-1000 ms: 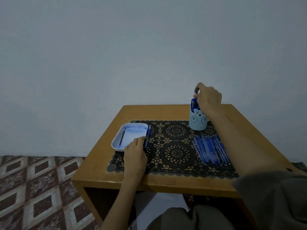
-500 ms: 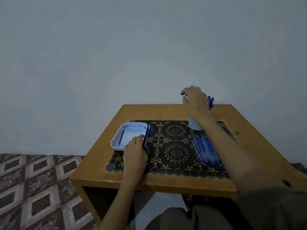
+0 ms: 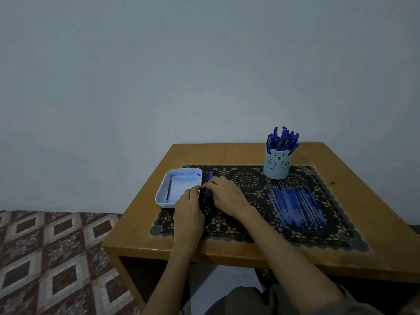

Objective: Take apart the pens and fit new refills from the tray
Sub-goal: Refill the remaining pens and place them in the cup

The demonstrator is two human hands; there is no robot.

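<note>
Where the floor shows at the far left, it is laid with diamond-pattern tiles (image 3: 45, 258) in brown and cream. Next comes the wooden table (image 3: 141, 214), set against a plain pale wall and covered across its middle by a black lace mat (image 3: 227, 228). On the mat's left end stands the white tray (image 3: 181, 194); one dark refill (image 3: 169, 189) lies along its left side, and a clear ridged section sits at its far end, contents not legible. The left hand (image 3: 188, 205) rests palm down at the tray's near right corner, fingers drawn together, their tips (image 3: 195, 189) pinching the near part of a blue pen (image 3: 205, 189). That pen lies on the mat just beside the tray's right wall, pointing away from the person. The right hand (image 3: 227, 196) meets it from the other side, thumb and forefinger (image 3: 210, 181) closed on the barrel a little farther up, the remaining fingers curled. Whether the pen is lifted or touching the mat cannot be told. To the right, well apart from the hands, loose refills (image 3: 295, 206) lie side by side in a row on the mat. Behind them, on the mat's far edge, a pale blue bear-faced cup (image 3: 277, 165) stands upright, filled with capped blue pens (image 3: 283, 139).
</note>
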